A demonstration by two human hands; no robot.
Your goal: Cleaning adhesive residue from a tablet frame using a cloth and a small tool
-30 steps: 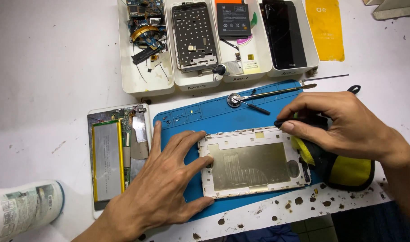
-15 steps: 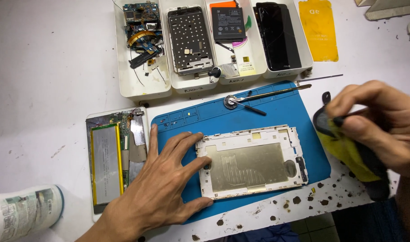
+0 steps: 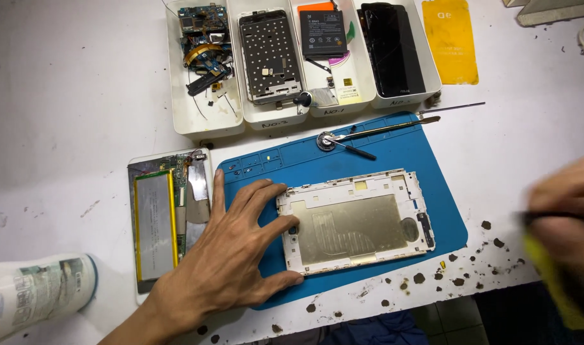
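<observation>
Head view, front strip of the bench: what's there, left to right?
White bottle → opened tablet with battery → left hand → white metal frame on the blue mat → blurred right hand holding something yellow.

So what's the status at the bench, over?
Left hand flat, steadying white tablet frame on blue mat. Right hand blurred, off mat, gripping yellow-black tool. Nothing obstructing frame.

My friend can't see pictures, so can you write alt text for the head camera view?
A left hand presses flat on a blue mat, its fingers touching the edge of an opened white tablet frame. The right hand, blurred at the right edge, holds something yellow and black. White trays of phone parts sit behind the mat, and an open tablet with a battery lies left.
</observation>
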